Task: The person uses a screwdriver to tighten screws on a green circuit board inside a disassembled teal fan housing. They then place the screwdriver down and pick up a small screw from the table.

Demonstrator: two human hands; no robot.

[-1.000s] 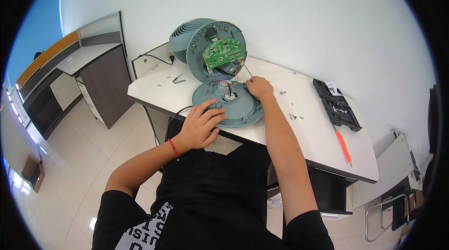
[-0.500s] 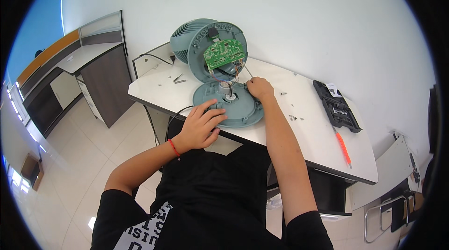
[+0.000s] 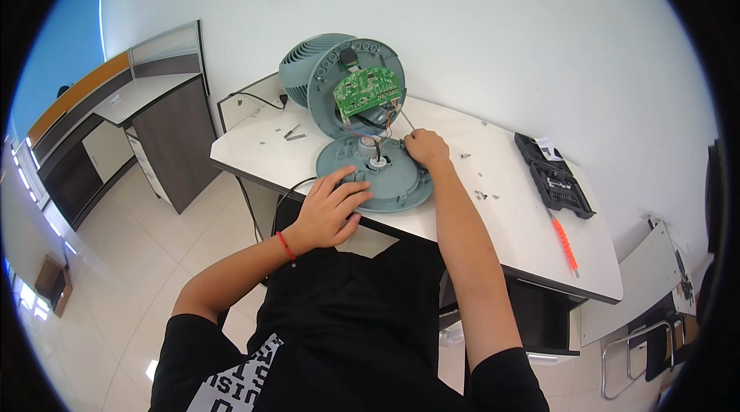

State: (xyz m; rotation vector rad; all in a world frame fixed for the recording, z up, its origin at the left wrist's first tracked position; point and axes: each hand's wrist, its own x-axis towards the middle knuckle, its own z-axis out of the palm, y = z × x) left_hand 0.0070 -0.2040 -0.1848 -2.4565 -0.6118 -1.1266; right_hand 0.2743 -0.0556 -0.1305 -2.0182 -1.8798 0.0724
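Observation:
A grey-green fan (image 3: 301, 73) stands opened up on the desk, its round underside tipped toward me with a green circuit board (image 3: 366, 92) bared. In front of it lies the round base plate (image 3: 401, 188), joined to the board by thin wires. The fingers of my left hand (image 3: 327, 211) are spread over the plate's near left edge. Closed at the plate's right edge, my right hand (image 3: 426, 148) grips a thin metal rod (image 3: 407, 118), like a screwdriver shaft, slanting up toward the wires at the board's lower right. Its grip end is hidden in my fist.
Loose screws and small parts (image 3: 481, 195) lie on the white desk (image 3: 532, 235), right of my forearm. A black bit case (image 3: 559, 181) sits farther right, beside an orange flexible shaft (image 3: 565, 244). Small metal pieces (image 3: 293, 133) and a black cable (image 3: 258, 97) are at the left.
Both hands keep the same hold and place. The whole view has shifted very slightly; nothing else has visibly moved.

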